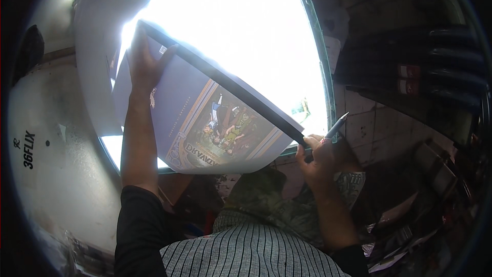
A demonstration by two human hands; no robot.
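Observation:
A large blue-purple printed sheet (174, 79) with a colourful cartoon picture lies tilted over a brightly lit glass panel (256, 36), its near edge curling down. Along its upper edge runs a black band (225, 81); I cannot tell whether it is printed or a separate strip. My left hand (144, 61) grips the sheet's far left corner, thumb on the printed face, fingers partly lost in glare. At the band's near right end, my right hand (316, 159) pinches the corner. A pale pen-shaped tool (336, 125) is also held there, tip pointing up and outward.
The panel's greenish glass edge (324, 56) curves along the right. A pale surface with dark lettering (61, 138) stands at the left. Dark rolls (441, 61) lie at the right, above a tiled floor (376, 123). Clutter fills the lower right.

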